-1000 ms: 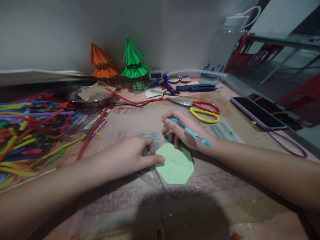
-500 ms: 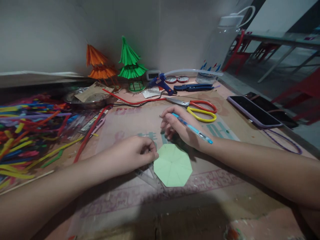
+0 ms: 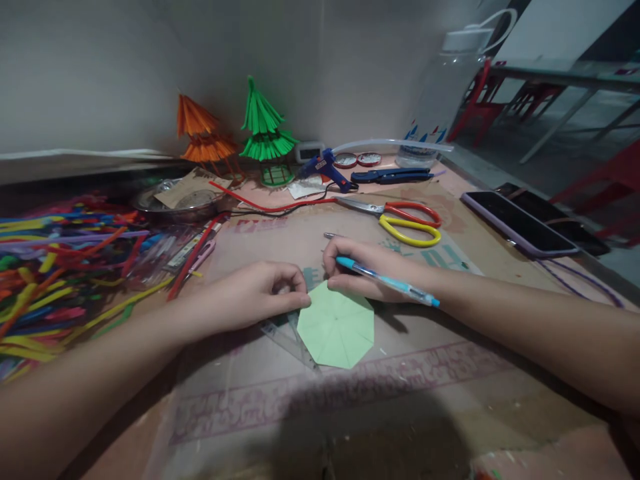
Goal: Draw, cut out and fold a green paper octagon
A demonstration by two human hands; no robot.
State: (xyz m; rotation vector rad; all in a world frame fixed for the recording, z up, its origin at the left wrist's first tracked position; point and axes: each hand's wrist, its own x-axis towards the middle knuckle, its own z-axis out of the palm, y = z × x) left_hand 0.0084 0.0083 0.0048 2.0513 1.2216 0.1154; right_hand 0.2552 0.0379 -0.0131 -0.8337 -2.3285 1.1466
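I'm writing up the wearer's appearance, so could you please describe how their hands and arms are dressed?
The left hand and right hand wear no gloves. No ring, watch or bracelet shows, and no sleeve is visible.

place: craft workspace; signs: glue gun [image 3: 326,165], scissors [image 3: 373,208], heaped pipe cleaners [image 3: 55,267], green model tower [image 3: 265,123]

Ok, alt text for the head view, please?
Pale green paper octagon, with the bare left hand at its upper-left edge and the bare right hand at its top edge, holding a slim blue pen. Beyond lie metal scissors with red and yellow handles; colourful fuzzy strips are heaped at left.
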